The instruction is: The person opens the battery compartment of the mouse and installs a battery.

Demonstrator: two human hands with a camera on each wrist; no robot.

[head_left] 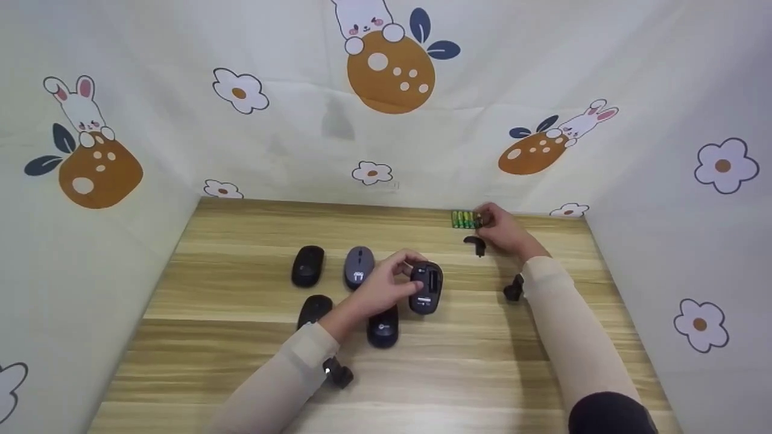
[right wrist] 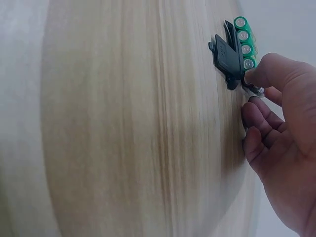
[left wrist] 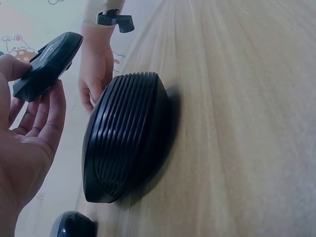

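left hand (head_left: 392, 282) is clamping the mouse (head_left: 427, 301) above the worktop (head_left: 461, 374), right hand (head_left: 499, 226) pinching at the batteries (head_left: 463, 219) near its far edge; probably light, stiff, slick, the mouse is inviting a side hold.

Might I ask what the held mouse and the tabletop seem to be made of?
The held mouse looks like satin dark plastic, judging by its moulded battery slot; the tabletop shows streaky grain and soft sheen, suggesting wood or laminate.
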